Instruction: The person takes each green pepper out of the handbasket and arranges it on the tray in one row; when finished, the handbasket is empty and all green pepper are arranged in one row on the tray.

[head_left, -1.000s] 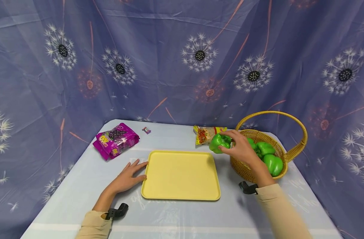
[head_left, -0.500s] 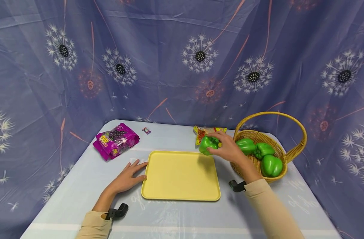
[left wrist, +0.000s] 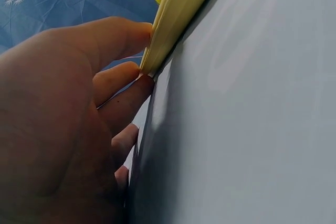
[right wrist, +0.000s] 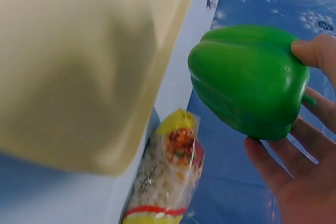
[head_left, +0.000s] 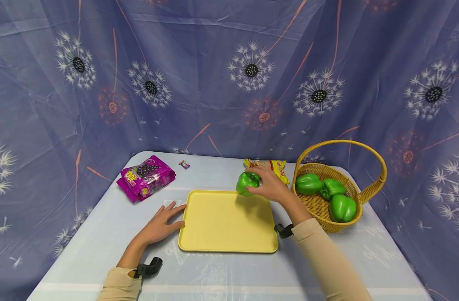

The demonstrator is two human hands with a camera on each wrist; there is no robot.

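Over the far right part of the yellow tray (head_left: 221, 225), my right hand (head_left: 268, 184) holds a green bell pepper (head_left: 247, 184) between thumb and fingers. The right wrist view shows the pepper (right wrist: 247, 80) raised above the tray's level, its stem toward the palm. My left hand (head_left: 159, 223) lies beside the tray's left edge with spread fingers. In the left wrist view its thumb and fingertips touch the tray rim (left wrist: 168, 24). To the right stands a wicker basket (head_left: 316, 211) with several more green peppers (head_left: 342, 208) inside.
A yellow-ended clear food packet (head_left: 278, 167) lies behind the tray, near the right hand. A purple bag (head_left: 148, 177) sits at the back left, with a small wrapped candy (head_left: 184, 164) to its right. The basket's tall handle (head_left: 380, 175) arches upward. A patterned curtain (head_left: 199, 83) hangs behind the table.
My right hand has carried the pepper leftward, away from the basket and over the tray. The left hand has stayed at the tray's left edge.
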